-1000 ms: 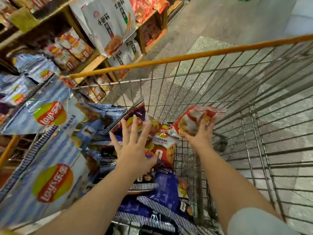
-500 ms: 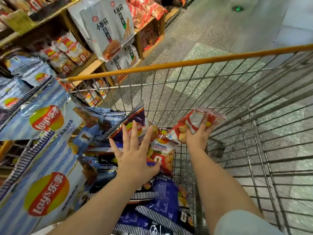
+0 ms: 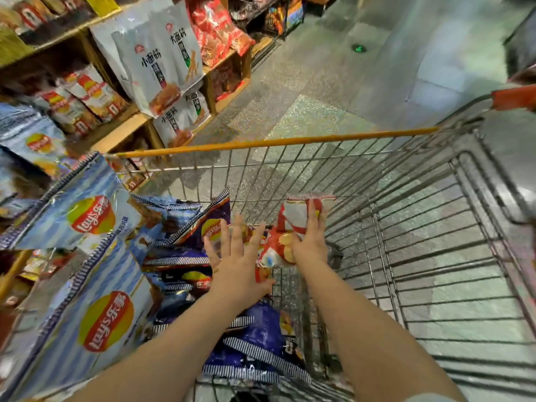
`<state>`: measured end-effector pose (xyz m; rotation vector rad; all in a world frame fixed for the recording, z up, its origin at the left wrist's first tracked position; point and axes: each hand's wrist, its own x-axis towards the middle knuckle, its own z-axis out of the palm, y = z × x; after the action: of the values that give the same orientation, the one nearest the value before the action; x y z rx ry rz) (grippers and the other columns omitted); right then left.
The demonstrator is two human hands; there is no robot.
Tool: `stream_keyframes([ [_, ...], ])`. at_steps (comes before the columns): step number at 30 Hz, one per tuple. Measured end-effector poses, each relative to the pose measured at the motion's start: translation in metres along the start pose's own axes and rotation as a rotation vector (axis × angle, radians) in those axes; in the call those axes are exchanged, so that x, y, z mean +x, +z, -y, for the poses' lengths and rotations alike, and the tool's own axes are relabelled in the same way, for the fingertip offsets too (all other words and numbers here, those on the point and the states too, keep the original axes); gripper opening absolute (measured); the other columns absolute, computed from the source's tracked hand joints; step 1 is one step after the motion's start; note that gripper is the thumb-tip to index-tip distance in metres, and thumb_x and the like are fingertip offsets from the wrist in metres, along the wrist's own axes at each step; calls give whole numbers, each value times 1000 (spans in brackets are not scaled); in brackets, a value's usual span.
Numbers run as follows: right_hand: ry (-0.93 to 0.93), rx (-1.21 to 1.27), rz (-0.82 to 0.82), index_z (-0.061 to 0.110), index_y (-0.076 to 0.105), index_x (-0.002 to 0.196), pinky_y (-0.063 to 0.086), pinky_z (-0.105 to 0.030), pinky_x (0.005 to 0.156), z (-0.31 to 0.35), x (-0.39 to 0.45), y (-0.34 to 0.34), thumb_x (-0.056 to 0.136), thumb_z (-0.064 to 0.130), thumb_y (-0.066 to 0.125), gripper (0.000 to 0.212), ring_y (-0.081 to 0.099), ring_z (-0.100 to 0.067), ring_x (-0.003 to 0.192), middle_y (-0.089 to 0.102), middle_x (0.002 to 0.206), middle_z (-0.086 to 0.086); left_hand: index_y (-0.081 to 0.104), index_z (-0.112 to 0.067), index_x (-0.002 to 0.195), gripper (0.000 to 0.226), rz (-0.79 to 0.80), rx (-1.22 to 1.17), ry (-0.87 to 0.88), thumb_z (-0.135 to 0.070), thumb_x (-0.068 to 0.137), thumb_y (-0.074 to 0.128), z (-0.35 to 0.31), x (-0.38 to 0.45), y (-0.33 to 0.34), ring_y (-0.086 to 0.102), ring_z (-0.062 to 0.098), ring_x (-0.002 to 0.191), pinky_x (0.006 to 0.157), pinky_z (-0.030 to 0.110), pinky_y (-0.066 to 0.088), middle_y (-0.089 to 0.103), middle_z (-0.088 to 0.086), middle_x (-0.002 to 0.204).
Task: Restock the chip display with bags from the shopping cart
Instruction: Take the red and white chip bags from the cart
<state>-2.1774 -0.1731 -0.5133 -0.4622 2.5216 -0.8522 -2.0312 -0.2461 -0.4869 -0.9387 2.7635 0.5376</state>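
Observation:
A wire shopping cart (image 3: 412,227) with an orange rim bar fills the view. Its left half holds several chip bags: light blue Lay's bags (image 3: 87,285), dark purple bags (image 3: 214,224) and dark blue ones (image 3: 255,340). My right hand (image 3: 309,242) grips a small red and white chip bag (image 3: 293,219) held upright above the cart's floor. My left hand (image 3: 236,256) hovers with fingers spread over the pile, just left of that red bag, holding nothing. The chip display shelf (image 3: 116,134) stands to the left of the cart.
Wooden shelves on the left carry red and white Lay's bags (image 3: 90,97) and large white snack bags (image 3: 165,68). Red packets (image 3: 214,27) hang further back. The cart's right half shows bare wire, and grey aisle floor (image 3: 333,82) lies ahead.
My right hand has turned the red bag from lying sideways to upright and drawn it slightly left. My left hand stays spread over the pile. The view has tilted up along the aisle.

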Motion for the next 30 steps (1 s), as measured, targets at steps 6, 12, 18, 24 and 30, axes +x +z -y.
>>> stream_keyframes([
  [6, -198, 121, 32, 45, 0, 149, 38, -33, 102, 34, -54, -43, 94, 15, 54, 83, 30, -17, 138, -10, 161, 11, -31, -45, 140, 123, 50, -193, 43, -59, 73, 72, -12, -1, -43, -14, 28, 148, 118, 52, 3, -31, 4, 156],
  [12, -281, 347, 10, 57, 12, 140, 26, -38, 117, 84, -95, -65, 86, 5, 60, 89, 14, -11, 146, 4, 159, 13, -26, -56, 138, 143, -19, -561, 201, -62, 47, 85, -7, -23, -87, 4, 23, 150, 116, 45, 28, -5, 5, 161],
  [18, -425, 367, 140, 42, 15, 148, 36, -43, 112, 151, -107, -88, 87, 14, 64, 83, 36, -14, 137, 25, 155, 4, -3, -37, 150, 143, -55, -874, 53, -39, 44, 93, 15, -39, -139, 41, 19, 132, 103, 28, 41, 30, 2, 152],
  [24, -609, 326, 153, 57, 16, 135, 14, -36, 119, 231, -120, -101, 97, 27, 54, 61, -2, -6, 146, 2, 157, 16, -11, -29, 149, 126, -228, -1110, 89, 3, 70, 81, 55, -52, -215, 50, 3, 118, 78, 4, 43, 45, -10, 128],
  [30, -628, 461, 288, 71, 9, 124, 8, -45, 121, 306, -138, -68, 85, 59, 47, 56, -2, -12, 148, -3, 159, 14, -14, -43, 149, 126, -259, -1233, 88, -26, 72, 84, 130, -75, -289, 37, 2, 127, 100, 26, 38, 31, -19, 142],
])
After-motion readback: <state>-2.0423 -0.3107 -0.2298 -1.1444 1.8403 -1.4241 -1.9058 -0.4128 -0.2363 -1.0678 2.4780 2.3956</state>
